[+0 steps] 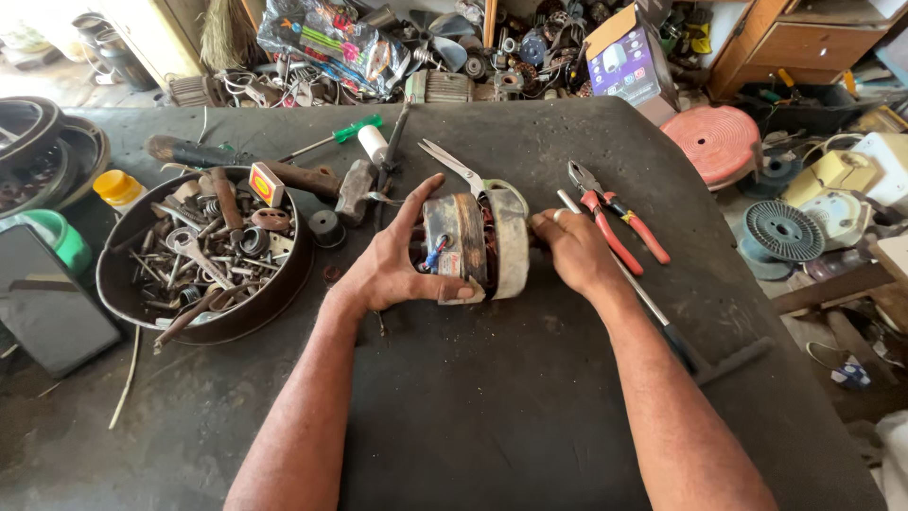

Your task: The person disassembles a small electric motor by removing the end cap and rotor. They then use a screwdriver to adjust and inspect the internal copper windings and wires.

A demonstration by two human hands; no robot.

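Currently left hand (392,270) and right hand (572,251) clamp the grey, rusty metal electric motor (476,244); risk: exposed wires snagging fingers.

A round pan (123,284) of spanners and scrap metal is sitting well left of the hands on the dark worktop (492,407). Scissors (454,166) are lying just beyond the hands, and a green screwdriver (336,135) is resting farther back to the left. Red pliers (615,222) are lying just right of the hands, beside a long metal rod (653,308). A yellow-lidded jar (118,187) is standing beyond the pan. A red stool (717,140) is standing off the worktop, far right.
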